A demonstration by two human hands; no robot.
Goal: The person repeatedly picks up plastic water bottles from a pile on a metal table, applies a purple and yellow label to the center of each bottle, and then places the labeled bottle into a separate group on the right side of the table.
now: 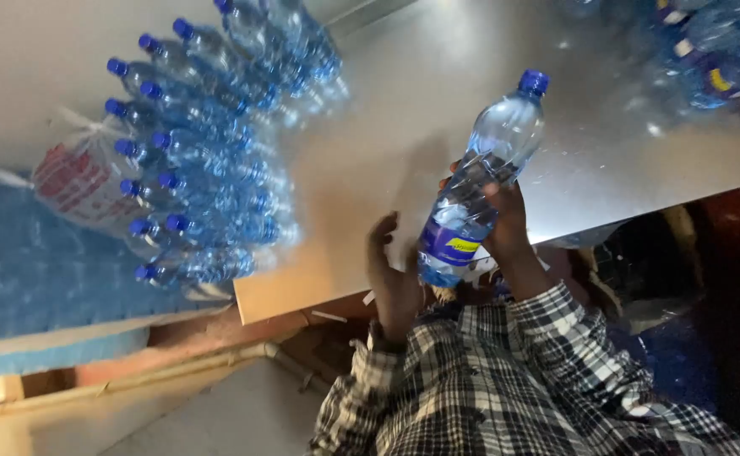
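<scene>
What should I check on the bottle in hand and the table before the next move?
1. Grip: right hand wraps the middle of the water bottle: ok.
2. Cap: blue cap sits on the neck; how tightly it is screwed: cannot tell.
3. Label: blue and yellow label is on the lower body; whether it lies flat all round: cannot tell.
4. Left hand: open beside the bottle's base; whether it touches: cannot tell.
5. Bare patch of the metal table next to the bottle group: ok.
6. Bottle group standing capped and close together: ok, though blurred.
</scene>
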